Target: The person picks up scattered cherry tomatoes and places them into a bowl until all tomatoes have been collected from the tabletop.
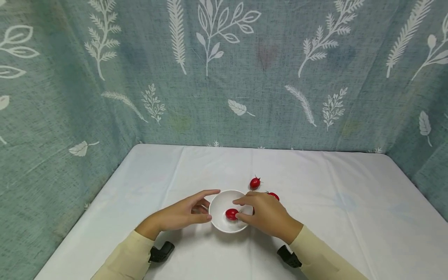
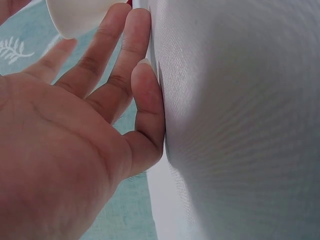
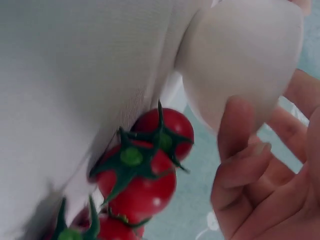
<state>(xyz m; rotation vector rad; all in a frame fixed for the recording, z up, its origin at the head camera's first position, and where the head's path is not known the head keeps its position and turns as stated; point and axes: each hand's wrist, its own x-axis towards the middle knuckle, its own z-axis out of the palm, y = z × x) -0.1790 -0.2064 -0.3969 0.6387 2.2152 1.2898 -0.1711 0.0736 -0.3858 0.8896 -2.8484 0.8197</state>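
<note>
The left hand [image 1: 182, 214] lies relaxed on the white cloth [image 1: 329, 217], fingers straight against the white bowl [image 1: 217, 221], seemingly steadying it; a cherry tomato [image 1: 231, 214] sits inside the bowl; the right hand [image 1: 267, 216] reaches over the rim, fingertips at that tomato, though whether pinching it I cannot tell; more cherry tomatoes [image 1: 255, 182] wait just beyond on the cloth.

The head camera looks forward and down from above the near edge of the table [image 1: 350, 202], taking in the whole top and the leaf-print curtain [image 1: 245, 77] behind. Both wrist cameras sit low and very near the cloth, rolled sideways. All three views share the white bowl [image 1: 219, 217] [image 2: 75, 17] [image 3: 240, 60].
</note>
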